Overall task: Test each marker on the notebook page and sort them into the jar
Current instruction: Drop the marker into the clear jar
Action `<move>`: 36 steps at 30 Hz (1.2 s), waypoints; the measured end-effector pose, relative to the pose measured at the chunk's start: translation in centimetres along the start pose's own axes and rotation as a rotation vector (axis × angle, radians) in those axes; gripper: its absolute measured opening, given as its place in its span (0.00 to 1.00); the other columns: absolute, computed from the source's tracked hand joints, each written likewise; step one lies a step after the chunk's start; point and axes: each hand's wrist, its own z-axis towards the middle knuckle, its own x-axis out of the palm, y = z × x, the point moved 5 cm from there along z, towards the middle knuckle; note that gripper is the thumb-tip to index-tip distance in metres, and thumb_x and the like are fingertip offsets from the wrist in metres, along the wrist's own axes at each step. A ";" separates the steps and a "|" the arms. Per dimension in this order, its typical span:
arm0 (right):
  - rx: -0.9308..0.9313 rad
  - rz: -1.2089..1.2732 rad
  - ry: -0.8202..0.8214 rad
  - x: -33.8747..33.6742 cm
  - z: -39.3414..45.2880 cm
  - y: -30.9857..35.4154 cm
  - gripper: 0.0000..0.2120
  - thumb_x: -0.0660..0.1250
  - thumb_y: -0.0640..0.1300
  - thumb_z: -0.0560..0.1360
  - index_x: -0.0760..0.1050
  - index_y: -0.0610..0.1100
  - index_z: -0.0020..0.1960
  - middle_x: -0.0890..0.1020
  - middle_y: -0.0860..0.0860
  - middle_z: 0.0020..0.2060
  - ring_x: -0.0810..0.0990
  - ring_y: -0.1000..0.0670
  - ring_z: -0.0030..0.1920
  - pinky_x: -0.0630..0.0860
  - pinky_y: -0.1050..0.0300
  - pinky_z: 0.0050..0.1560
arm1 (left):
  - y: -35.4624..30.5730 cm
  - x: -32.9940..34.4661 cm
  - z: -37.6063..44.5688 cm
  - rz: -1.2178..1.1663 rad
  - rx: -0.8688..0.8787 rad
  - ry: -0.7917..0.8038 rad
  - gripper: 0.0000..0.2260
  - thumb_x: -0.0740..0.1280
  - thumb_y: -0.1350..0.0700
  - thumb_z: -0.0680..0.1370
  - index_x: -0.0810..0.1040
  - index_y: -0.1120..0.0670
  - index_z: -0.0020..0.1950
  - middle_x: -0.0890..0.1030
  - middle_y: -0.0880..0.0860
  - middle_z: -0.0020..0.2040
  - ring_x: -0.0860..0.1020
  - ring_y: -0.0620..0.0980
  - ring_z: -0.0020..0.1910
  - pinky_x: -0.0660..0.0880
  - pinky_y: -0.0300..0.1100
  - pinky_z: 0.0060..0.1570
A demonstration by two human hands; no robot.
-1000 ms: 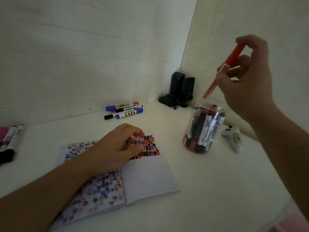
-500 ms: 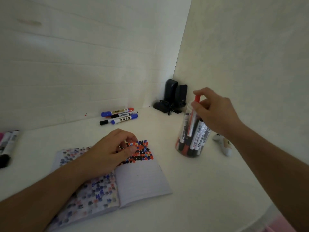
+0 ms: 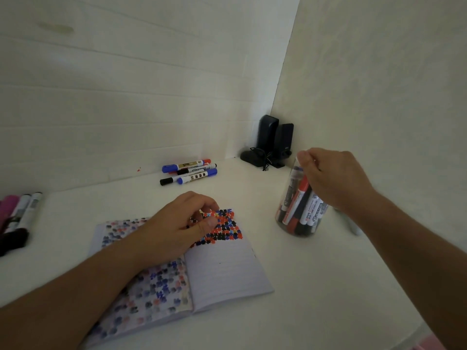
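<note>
Your left hand (image 3: 177,223) rests across the open notebook (image 3: 222,269), fingers loosely curled and holding nothing visible. It seems placed there to pin the spine flat so the page takes ink. The upper right page carries a dense block of red, black and blue test marks (image 3: 222,227); the left page shows the same pattern faded, likely bleed-through on thin lined paper.

Your right hand (image 3: 333,180) sits at the mouth of the jar (image 3: 293,223), fingertips bunched. Whether they pinch a marker or have let go, you cannot tell; the knuckles hide it.

The jar is clear smooth plastic, cylindrical, upright, right of the notebook, packed with sorted markers (image 3: 300,198) leaning on end.

Untested stock, probably: four markers (image 3: 189,171) near the back wall, more markers (image 3: 22,213) at the far left edge. Matte white desk (image 3: 303,299). Dark speakers (image 3: 274,142) in the corner.
</note>
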 end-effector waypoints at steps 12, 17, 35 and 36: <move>-0.333 0.280 0.171 9.6 0.5 12.3 0.19 0.64 0.48 0.81 0.74 0.51 0.72 0.74 0.54 0.70 0.69 0.53 0.70 0.65 0.57 0.71 | 1.5 -0.6 1.0 0.273 -0.011 -0.029 0.10 0.63 0.37 0.78 0.77 0.39 0.54 0.77 0.39 0.46 0.75 0.39 0.47 0.76 0.42 0.51; -0.256 0.215 0.548 18.3 4.2 15.5 0.28 0.58 0.52 0.84 0.56 0.49 0.82 0.59 0.50 0.81 0.55 0.44 0.80 0.54 0.48 0.78 | 1.5 -0.7 1.0 0.287 0.000 -0.042 0.07 0.66 0.39 0.77 0.79 0.41 0.47 0.76 0.41 0.39 0.75 0.40 0.40 0.75 0.41 0.42; -0.509 0.064 0.326 17.9 4.2 13.2 0.08 0.67 0.43 0.81 0.78 0.52 0.58 0.80 0.53 0.52 0.75 0.50 0.54 0.76 0.51 0.55 | 2.0 -1.5 1.1 0.247 -0.048 -0.100 0.07 0.65 0.41 0.79 0.80 0.40 0.50 0.78 0.42 0.40 0.76 0.40 0.42 0.77 0.46 0.45; -0.518 0.092 0.276 17.2 3.9 12.8 0.10 0.69 0.41 0.80 0.79 0.52 0.59 0.81 0.52 0.54 0.76 0.49 0.54 0.77 0.50 0.55 | 2.0 -1.5 1.1 0.239 -0.046 -0.102 0.06 0.65 0.41 0.79 0.80 0.40 0.50 0.78 0.42 0.40 0.76 0.40 0.42 0.77 0.46 0.45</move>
